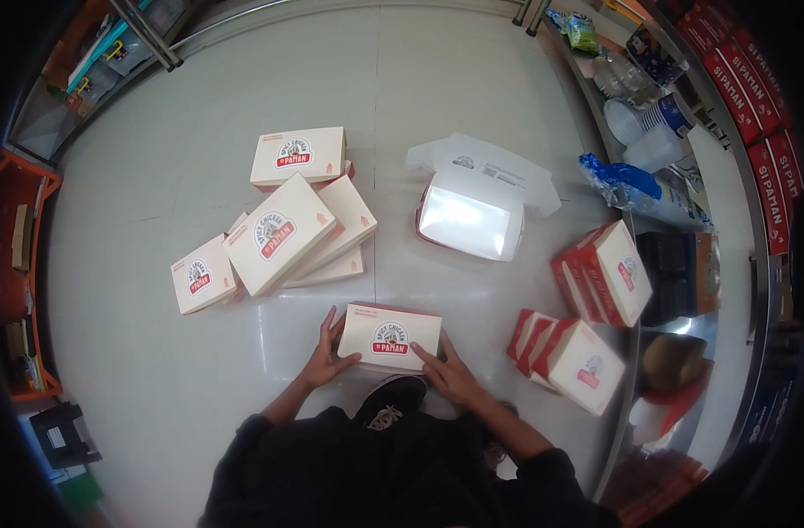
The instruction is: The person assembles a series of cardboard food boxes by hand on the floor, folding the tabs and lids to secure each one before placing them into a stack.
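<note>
A closed cream-and-red cardboard food box (371, 319) is between my two hands, just in front of my shoes. My left hand (323, 363) grips its left end, the thumb along the near edge. On the right end lies my right hand (453, 377), with a finger on the lid and the others around the side. Beyond it to the right stands an open food box (471, 222), its white lid flaps folded back and its shiny inside showing. Left of that, several closed food boxes (310, 211) are heaped loosely, some tilted over others.
Two stacks of closed boxes, one farther (626, 264) and one nearer (582, 363), stand at the right beside a metal shelf (626, 339). That shelf holds plastic cups (666, 114) and blue-and-clear bags (639, 187). An orange crate (13, 264) stands at the left edge.
</note>
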### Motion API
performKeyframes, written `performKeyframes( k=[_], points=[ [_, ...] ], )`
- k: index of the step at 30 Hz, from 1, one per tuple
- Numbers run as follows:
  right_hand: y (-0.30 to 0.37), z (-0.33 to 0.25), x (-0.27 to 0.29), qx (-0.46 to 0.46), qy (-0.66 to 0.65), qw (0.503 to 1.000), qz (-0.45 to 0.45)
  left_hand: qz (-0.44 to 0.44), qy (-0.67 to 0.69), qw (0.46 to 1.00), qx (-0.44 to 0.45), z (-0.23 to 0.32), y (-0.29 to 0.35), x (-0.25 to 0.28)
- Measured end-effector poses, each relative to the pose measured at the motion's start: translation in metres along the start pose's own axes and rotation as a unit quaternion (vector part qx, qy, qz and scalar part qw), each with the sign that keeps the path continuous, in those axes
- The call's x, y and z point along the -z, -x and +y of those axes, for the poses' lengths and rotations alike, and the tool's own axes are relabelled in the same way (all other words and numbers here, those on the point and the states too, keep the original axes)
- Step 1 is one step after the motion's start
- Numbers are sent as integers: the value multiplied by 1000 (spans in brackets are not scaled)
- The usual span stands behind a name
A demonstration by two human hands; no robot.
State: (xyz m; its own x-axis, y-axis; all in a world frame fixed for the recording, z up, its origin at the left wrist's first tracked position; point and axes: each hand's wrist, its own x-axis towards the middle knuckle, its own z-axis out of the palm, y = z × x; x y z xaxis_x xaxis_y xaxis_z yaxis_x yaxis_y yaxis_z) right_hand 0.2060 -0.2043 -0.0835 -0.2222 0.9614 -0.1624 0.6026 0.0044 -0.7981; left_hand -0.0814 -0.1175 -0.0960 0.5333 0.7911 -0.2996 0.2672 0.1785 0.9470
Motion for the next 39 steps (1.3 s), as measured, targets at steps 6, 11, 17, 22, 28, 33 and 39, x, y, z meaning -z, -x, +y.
performKeyframes(
  k=[6, 11, 17, 22, 28, 33, 39],
  points=[
    [-19, -22, 26, 69, 184, 980, 41, -28, -100, 993, -52, 13, -12, -1],
    [-28, -16, 32, 70, 235, 969, -30, 30, 151, 984, 87, 44, -25, -6],
    [-21, 17, 11, 219, 23, 966, 133, -22, 1, 998, -59, 70, -37, -10],
    [-27, -39, 25, 176, 90, 963, 182, 15, 137, 986, -98, 120, -35, -18],
    [-38, -69, 18, 169, 100, 944, 266, 62, 226, 952, -197, 155, -28, -27],
    [-55, -89, 15, 157, -230, 900, 335, 54, 60, 937, -341, 148, -40, -13],
    [-69, -129, 66, 88, -378, 884, 260, 12, 87, 929, -359, 156, -35, -17]
  ],
)
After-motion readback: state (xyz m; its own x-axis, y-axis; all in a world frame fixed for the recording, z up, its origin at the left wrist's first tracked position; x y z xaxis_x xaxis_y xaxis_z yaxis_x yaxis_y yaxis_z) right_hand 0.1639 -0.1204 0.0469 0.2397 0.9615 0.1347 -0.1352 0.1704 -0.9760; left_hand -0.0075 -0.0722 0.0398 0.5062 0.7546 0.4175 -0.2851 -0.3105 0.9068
